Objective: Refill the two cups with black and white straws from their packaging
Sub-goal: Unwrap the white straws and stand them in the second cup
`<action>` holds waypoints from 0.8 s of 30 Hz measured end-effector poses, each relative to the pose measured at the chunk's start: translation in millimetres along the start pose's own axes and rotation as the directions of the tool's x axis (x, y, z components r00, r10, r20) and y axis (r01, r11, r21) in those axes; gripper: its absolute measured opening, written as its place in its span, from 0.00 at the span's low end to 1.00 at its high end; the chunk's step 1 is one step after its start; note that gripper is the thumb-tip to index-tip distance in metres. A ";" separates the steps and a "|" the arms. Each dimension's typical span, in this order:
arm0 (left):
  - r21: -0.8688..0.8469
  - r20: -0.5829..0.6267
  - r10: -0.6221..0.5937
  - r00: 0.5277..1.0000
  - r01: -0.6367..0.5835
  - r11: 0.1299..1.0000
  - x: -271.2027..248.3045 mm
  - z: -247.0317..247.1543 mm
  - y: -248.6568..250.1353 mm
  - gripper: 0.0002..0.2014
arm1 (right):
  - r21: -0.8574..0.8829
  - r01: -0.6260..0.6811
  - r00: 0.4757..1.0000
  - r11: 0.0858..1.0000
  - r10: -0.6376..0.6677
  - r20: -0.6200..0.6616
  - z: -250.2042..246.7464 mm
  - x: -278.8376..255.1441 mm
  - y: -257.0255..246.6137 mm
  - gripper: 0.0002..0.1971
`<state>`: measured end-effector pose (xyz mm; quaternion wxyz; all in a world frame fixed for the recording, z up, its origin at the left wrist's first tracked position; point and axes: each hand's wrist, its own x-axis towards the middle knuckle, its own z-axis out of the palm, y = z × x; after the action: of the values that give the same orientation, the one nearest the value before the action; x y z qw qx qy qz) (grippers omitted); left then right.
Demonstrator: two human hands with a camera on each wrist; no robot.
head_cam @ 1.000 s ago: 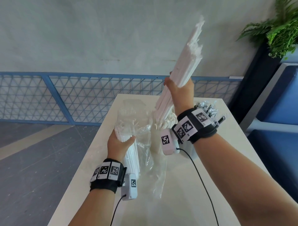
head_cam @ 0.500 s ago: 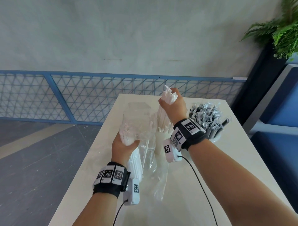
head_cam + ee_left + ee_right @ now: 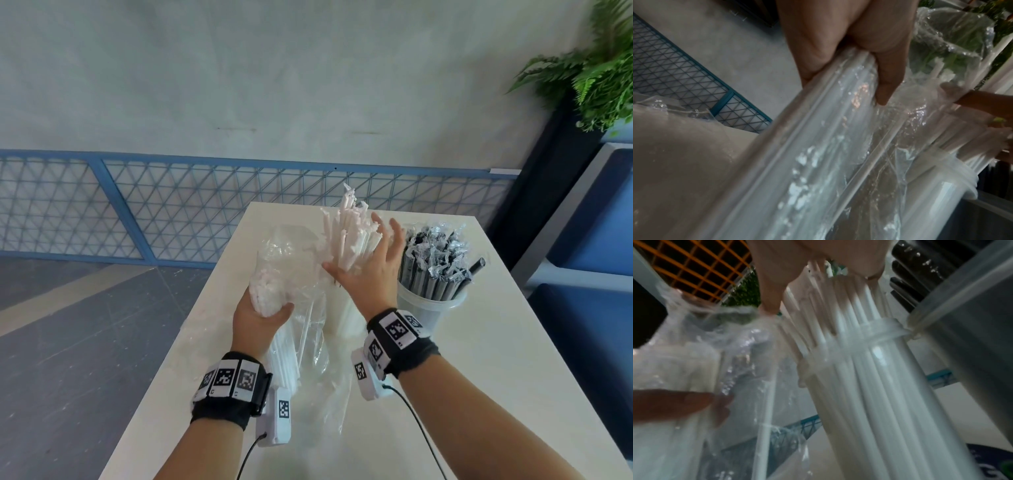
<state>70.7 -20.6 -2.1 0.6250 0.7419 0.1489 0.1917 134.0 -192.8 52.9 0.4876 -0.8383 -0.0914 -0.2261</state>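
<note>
**White straws dropped into the cup, right hand letting go**

White straws in their bag (image 3: 274,294) sit nearest you: your left hand (image 3: 255,317) is clamped round the clear packaging (image 3: 818,162), holding the remaining bundle upright above the table (image 3: 479,377), with loose film trailing down toward your wrist.

Just beyond it, your right hand (image 3: 371,270) has changed most. A second ago it held a thick bunch high overhead; half a second ago it had brought that bunch down with fingers wrapped round the top. Now the fingers are spread and straight, the palm only resting against the side of the white straws in the cup (image 3: 349,233). The right wrist view shows them standing through the rim of the clear cup (image 3: 869,332), fanning out a little above it.

That suggests this handful is delivered and you are only steadying it. Plenty of straws appear to be left in the bag, so another handful probably follows, if the cup has room.

Farther right, touching the first, the second cup (image 3: 430,305) is already packed with black straws (image 3: 435,260). One black straw (image 3: 478,265) leans out over the rim.
</note>
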 end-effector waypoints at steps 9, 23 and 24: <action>0.004 -0.015 -0.005 1.000 0.005 1.000 5.0 2.3 -2.3 0.24 | 0.199 -0.135 0.988 0.971 0.148 -0.050 11.5 -4.1 12.9 0.59; -0.025 -0.007 -0.015 1.000 0.015 1.000 7.4 2.6 -4.4 0.24 | -0.055 -0.053 0.987 0.997 0.061 0.148 13.2 16.0 28.6 0.20; -0.028 -0.003 -0.014 1.000 0.014 1.000 6.8 3.1 -3.6 0.24 | -0.096 -0.056 0.984 0.994 0.072 0.165 14.8 19.2 29.0 0.18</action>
<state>78.2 -19.6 -5.4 0.6364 0.7318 0.1524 0.1905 166.1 -196.1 33.1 0.4464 -0.8783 -0.0948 -0.1428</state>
